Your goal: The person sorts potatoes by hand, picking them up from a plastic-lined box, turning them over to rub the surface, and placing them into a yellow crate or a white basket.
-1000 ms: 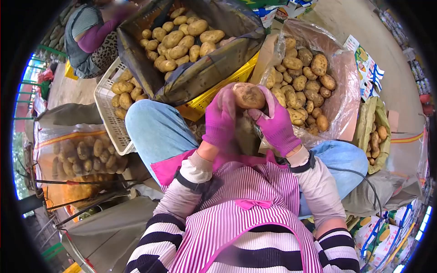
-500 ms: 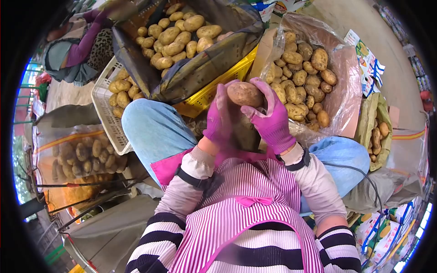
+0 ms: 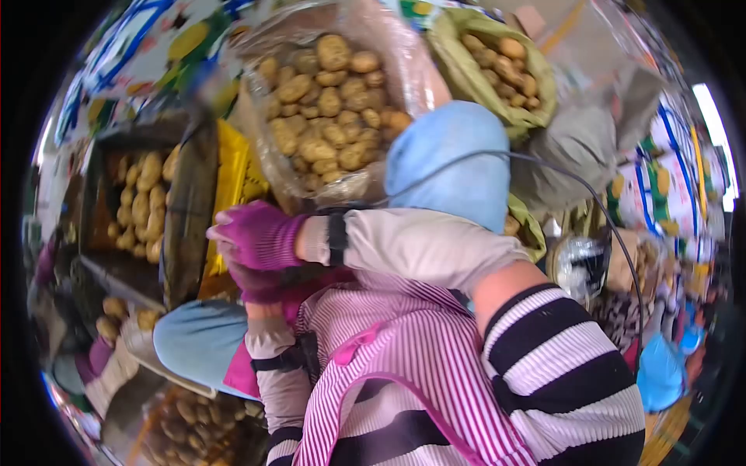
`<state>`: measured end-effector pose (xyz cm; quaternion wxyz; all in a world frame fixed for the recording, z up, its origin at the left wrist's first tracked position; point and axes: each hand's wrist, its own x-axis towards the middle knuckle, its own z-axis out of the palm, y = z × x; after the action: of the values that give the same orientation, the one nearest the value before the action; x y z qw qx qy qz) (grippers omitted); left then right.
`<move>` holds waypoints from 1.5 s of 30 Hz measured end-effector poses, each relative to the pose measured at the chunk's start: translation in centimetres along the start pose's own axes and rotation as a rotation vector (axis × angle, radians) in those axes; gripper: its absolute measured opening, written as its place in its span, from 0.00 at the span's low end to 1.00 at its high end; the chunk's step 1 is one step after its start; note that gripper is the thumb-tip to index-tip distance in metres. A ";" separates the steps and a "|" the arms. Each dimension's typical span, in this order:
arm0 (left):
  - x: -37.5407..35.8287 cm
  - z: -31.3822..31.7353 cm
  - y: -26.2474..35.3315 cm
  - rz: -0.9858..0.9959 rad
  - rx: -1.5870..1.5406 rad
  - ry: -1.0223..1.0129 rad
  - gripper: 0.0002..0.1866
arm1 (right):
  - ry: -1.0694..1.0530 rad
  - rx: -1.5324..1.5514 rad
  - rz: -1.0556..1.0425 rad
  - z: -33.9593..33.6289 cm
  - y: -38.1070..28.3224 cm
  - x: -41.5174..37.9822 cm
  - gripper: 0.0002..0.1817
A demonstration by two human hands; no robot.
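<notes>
My right hand [image 3: 260, 233], in a purple knitted glove, reaches across my lap beside the yellow crate [image 3: 224, 206]. Its fingers look curled and closed, and whatever they may hold is hidden. Just below it is my left hand [image 3: 255, 281], also gloved; it is blurred and its fingers are covered by the right hand. No potato shows in either hand. Left of the hands, potatoes [image 3: 144, 203] lie in the crate lined with dark cloth [image 3: 186, 225]. Beyond my right forearm, a plastic-lined bag [image 3: 260, 155] holds many potatoes [image 3: 330, 101].
A green sack [image 3: 447, 46] of potatoes stands at the upper right. A thin cable [image 3: 602, 202] runs over my right knee [image 3: 451, 147]. Printed bags [image 3: 660, 167] line the right side. Another person's sleeve [image 3: 93, 361] appears at the lower left, near a bag of potatoes [image 3: 190, 427].
My view has swung to the right, so the crates now sit at the left. Both hands have shifted left towards the yellow crate, and the potato they held is out of sight.
</notes>
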<state>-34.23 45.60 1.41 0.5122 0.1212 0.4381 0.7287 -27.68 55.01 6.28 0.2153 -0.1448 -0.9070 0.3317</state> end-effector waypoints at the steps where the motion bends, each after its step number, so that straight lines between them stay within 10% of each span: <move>1: 0.4 -0.6 -0.4 0.019 0.073 0.010 0.30 | -0.053 0.091 0.068 -1.2 -0.1 0.8 0.24; 6: 3.4 -7.3 -1.9 0.388 0.900 0.041 0.29 | 0.749 0.016 -0.223 -17.8 -5.0 -4.4 0.23; 9: 2.0 -5.1 -1.1 0.196 0.572 -0.174 0.36 | 0.894 -0.222 -0.095 -28.7 -3.7 -15.5 0.24; 11: 2.7 -5.3 0.1 -0.316 -0.429 -0.330 0.37 | 0.838 -0.463 0.060 -33.1 -1.8 -24.2 0.19; 12: 2.1 -4.5 0.2 -0.254 -0.419 -0.096 0.37 | 0.783 -0.558 0.286 -34.9 -2.1 -28.8 0.12; 18: 0.6 -5.9 2.1 -0.310 -0.334 -0.109 0.36 | 0.487 -0.076 1.049 -23.0 3.9 -46.9 0.23; 22: -0.7 -5.7 2.9 -0.342 -0.289 -0.030 0.36 | 0.435 -0.690 0.913 -10.8 7.9 -47.8 0.28; 26: -1.3 -4.2 4.0 -0.310 -0.219 0.053 0.36 | -0.189 -0.482 1.194 -8.9 13.1 -48.3 0.24; 33: -1.6 -3.3 4.6 -0.293 -0.180 0.061 0.39 | 0.061 -0.352 1.204 -16.0 9.9 -49.9 0.16; 35: -1.7 -4.4 4.5 -0.341 -0.178 0.023 0.39 | 0.407 -0.091 0.923 -16.8 9.2 -51.7 0.16; 41: -0.7 -4.0 3.0 -0.321 -0.204 0.042 0.36 | 0.864 0.211 1.039 -23.3 4.7 -55.9 0.19; 45: -0.8 -1.8 2.3 -0.326 -0.248 0.017 0.36 | 0.670 0.209 1.251 -23.0 -0.2 -56.4 0.22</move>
<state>-36.49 43.74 2.33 0.6305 -0.0215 0.3631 0.6857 32.29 44.39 5.61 0.2643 -0.7103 -0.5026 0.4158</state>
